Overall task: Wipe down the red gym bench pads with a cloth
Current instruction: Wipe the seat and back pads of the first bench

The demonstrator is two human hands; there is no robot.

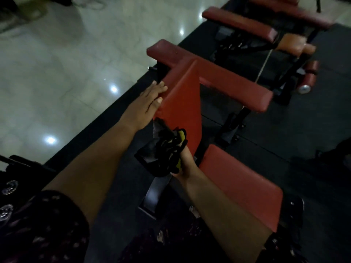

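Glossy tile floor, black mat, red pads.

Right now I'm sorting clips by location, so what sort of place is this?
Most likely a gym: a red padded bench on a black frame, a second bench of the same kind behind it, and black rubber matting beside glossy tile. The right hand grips a cloth.

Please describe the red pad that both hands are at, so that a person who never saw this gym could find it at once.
Find the nearest bench on the black mat. Its narrow sloping pad runs down from the wide cross pad; the left hand lies flat on its edge, the right hand grips a dark cloth at its lower end. Only this pad slopes steeply.
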